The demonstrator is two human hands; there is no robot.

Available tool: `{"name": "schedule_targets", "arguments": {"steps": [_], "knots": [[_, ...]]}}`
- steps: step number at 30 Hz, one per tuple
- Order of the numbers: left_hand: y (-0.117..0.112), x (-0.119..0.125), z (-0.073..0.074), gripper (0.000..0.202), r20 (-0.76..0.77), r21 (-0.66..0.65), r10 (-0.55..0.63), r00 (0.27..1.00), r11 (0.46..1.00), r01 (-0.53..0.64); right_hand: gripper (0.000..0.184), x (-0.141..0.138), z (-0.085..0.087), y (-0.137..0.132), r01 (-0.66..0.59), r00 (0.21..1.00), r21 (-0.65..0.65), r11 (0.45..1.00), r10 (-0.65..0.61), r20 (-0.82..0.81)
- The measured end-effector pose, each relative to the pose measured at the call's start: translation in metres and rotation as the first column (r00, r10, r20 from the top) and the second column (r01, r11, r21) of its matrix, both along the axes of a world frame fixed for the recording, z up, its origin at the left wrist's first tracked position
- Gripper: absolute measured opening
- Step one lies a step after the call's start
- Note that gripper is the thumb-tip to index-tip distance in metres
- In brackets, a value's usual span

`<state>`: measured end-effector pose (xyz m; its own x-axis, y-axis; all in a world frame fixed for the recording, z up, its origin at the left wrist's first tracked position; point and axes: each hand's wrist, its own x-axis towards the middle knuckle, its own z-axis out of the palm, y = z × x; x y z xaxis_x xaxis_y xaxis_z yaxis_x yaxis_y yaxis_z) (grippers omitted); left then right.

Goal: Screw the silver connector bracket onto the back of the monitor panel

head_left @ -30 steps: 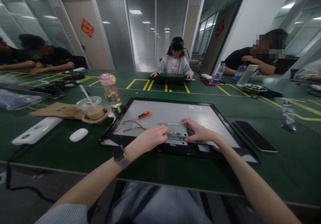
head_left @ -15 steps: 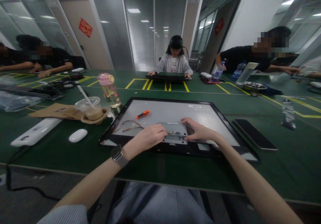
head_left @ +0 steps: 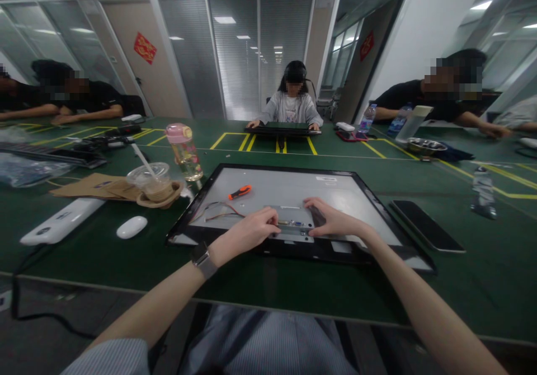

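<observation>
A flat display panel lies back side up in its black frame, in front of me. Near its front edge sits a silver metal port bracket with a row of connectors. My left hand is closed in a pinch at the bracket's left end; its fingertips are partly hidden. Around the right end curves my right hand, thumb at the front and fingers behind, gripping it. Thin coloured wires run over the panel left of the bracket. Farther back on the panel rests an orange and black screwdriver.
Right of the panel lies a black phone. To the left are a white case, a white power bank, a plastic cup and a pink-lidded bottle. Co-workers sit across the green table.
My left hand has shifted very slightly at the bracket, its wrist turning a little. The right hand stays in place. A co-worker at the far right has moved an arm.
</observation>
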<state>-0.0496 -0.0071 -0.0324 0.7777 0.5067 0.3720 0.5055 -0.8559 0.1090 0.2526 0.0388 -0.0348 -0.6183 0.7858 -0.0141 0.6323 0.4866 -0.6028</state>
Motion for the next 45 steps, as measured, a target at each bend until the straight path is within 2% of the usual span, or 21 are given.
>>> {"name": "schedule_targets", "arguments": {"steps": [4,12,24,30,36,45], "knots": [[0.003,-0.002,-0.001,0.017,0.022,-0.01,0.022,1.0,1.0,-0.022,0.068,0.0,0.001,-0.001,-0.002,1.0,-0.005,1.0,0.002,0.002],[0.0,-0.003,0.01,0.018,-0.171,0.125,-0.007,0.985,0.992,0.029,0.069,0.0,0.001,-0.001,-0.005,1.0,-0.007,1.0,0.005,-0.009],[-0.001,-0.001,0.014,0.014,-0.251,0.199,0.015,0.968,0.979,0.037,0.067,0.001,-0.003,0.002,-0.003,1.0,-0.009,1.0,0.003,-0.02],[0.001,0.001,0.015,0.014,-0.254,0.171,0.001,0.967,0.984,0.044,0.069,0.002,-0.004,0.002,0.003,1.0,-0.014,1.0,-0.003,-0.028],[0.004,0.007,0.027,0.013,-0.262,0.077,-0.027,0.965,0.996,0.049,0.067,0.001,-0.004,0.002,0.0,1.0,-0.011,1.0,0.0,-0.02],[0.001,0.01,0.022,0.015,-0.27,0.154,0.012,0.963,0.988,0.03,0.068,0.0,-0.001,0.001,-0.007,1.0,-0.011,1.0,0.007,-0.004]]}}
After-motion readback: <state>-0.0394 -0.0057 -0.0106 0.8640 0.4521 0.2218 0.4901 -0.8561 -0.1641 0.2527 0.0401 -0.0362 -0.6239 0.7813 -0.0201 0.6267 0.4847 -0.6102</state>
